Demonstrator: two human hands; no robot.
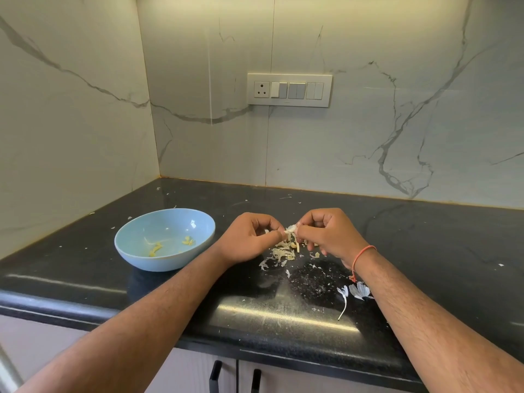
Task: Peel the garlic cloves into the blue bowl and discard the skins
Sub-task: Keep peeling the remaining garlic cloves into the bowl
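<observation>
While both hands meet at centre frame in the head view, a garlic clove [290, 230] is pinched between them, just above the black counter [425, 236]. Left hand [249, 236]: fingers curled, thumb and fingertips closed on the clove's left end. Right hand [326, 231]: fingers curled, tips pinching the whitish skin at the clove's right end. Whether the skin is already partly lifted cannot be told at this size.

Step judged in hand: peeling, mid-task. A skin pile [283, 252] is seen on the counter directly under the hands, with a few pale pieces mixed in that may be unpeeled cloves. More loose skins [358, 290] lie lower right, by the right forearm. The blue bowl [204, 222] sits left of centre, near the left wrist, apart from it; a few yellowish peeled bits [156, 249] are seen inside.

Next move, as judged: skin to be pulled off with the right fingertips while the clove is held firm, then the bare clove to be carried left and dropped in the bowl. Skins not yet discarded.
</observation>
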